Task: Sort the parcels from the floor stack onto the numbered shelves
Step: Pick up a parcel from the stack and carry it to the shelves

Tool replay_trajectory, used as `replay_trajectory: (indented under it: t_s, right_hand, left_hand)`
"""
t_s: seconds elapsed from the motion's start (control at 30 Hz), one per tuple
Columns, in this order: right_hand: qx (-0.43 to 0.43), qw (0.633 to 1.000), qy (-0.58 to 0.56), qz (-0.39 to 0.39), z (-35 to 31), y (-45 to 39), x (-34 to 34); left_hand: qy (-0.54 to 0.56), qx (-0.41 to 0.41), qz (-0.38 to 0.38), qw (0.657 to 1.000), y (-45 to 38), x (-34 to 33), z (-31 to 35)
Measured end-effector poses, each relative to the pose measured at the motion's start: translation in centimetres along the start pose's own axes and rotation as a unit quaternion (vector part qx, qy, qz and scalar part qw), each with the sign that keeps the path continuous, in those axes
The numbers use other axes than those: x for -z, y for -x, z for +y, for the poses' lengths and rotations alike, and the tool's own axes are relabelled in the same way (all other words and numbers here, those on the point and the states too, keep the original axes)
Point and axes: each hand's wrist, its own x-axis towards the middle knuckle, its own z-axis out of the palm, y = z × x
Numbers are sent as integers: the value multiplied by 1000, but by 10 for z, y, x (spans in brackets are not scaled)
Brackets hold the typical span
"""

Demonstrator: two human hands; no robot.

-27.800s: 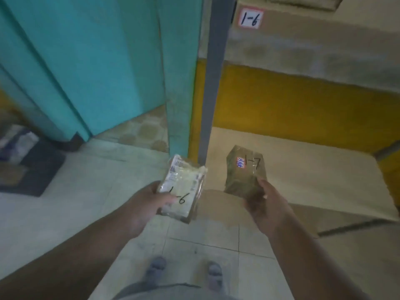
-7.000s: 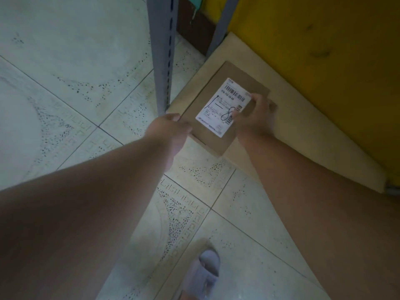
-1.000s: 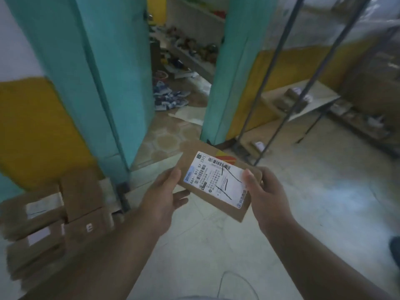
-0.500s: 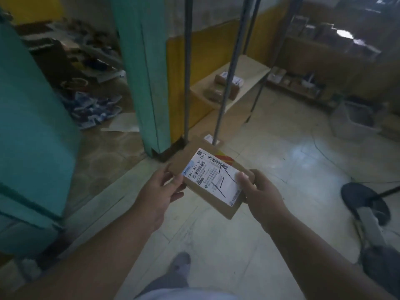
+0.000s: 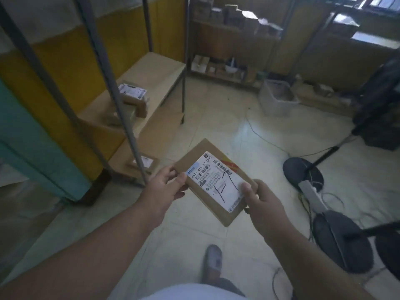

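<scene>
I hold a flat brown cardboard parcel (image 5: 216,182) in front of me with both hands. Its white label faces up, with a barcode and a black handwritten mark. My left hand (image 5: 164,187) grips the parcel's left edge, thumb on the label. My right hand (image 5: 259,200) grips its right corner, thumb on top. To the left stands a metal shelf rack (image 5: 151,70) with cardboard-lined shelves. Two parcels (image 5: 132,94) lie on its middle shelf and one flat parcel (image 5: 142,163) on the bottom shelf.
A teal door frame (image 5: 28,135) stands at the left. Black round stand bases (image 5: 303,172) and loose cables lie on the tiled floor to the right. A white plastic crate (image 5: 277,98) sits ahead, before further shelves (image 5: 233,40) of boxes. My foot (image 5: 213,263) shows below.
My view has swung right, away from the floor stack and doorway, toward the rack and the room. The parcel stays held in both hands, and the rack is nearer.
</scene>
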Motion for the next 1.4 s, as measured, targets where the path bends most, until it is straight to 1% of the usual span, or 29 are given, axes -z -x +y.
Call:
replay_trajectory:
  t_s: [0.1, 0.23, 0.33, 0.5, 0.57, 0.63, 0.7, 0.8, 0.87, 1.0, 1.07, 1.17, 1.27, 1.4]
  right_hand:
    - [-1, 999, 14, -35, -11, -75, 21]
    - [20, 994, 46, -100, -48, -165, 33]
    - [48, 988, 56, -135, -75, -230, 17]
    - [69, 979, 81, -176, -111, -328, -35]
    - [68, 977, 94, -179, -127, -368, -46]
    - [70, 974, 106, -188, -143, -402, -48]
    - [73, 976, 91, -185, -158, -438, -45]
    - [72, 974, 84, -196, -176, -489, -42]
    - [73, 970, 84, -214, -184, -522, -49]
    - [117, 957, 95, -246, -198, -594, -78]
    - [134, 943, 109, -283, -209, -629, -93]
    - [132, 927, 132, -327, -224, -673, -112]
    - [119, 916, 138, -357, -234, -702, -138]
    - [110, 901, 152, -391, -242, -715, -183]
  left_hand:
    - [8, 11, 28, 1000, -51, -28, 15]
    - [16, 8, 78, 997, -105, -47, 44]
    - [32, 8, 131, 991, -146, -43, 57]
    - [40, 11, 203, 978, -233, -17, 75]
    - [44, 13, 211, 976, -276, -11, 88]
    - [41, 16, 203, 978, -311, -13, 107]
    - [37, 10, 191, 981, -345, -21, 129]
    - [27, 6, 201, 979, -391, -29, 150]
    - [28, 7, 222, 975, -418, -31, 155]
    - [33, 6, 300, 953, -471, -30, 159]
    - [39, 15, 344, 938, -494, -30, 161]
    - [33, 44, 401, 915, -522, -30, 171]
    - [-44, 68, 453, 888, -543, -19, 185]
    - [-102, 103, 480, 865, -566, 18, 198]
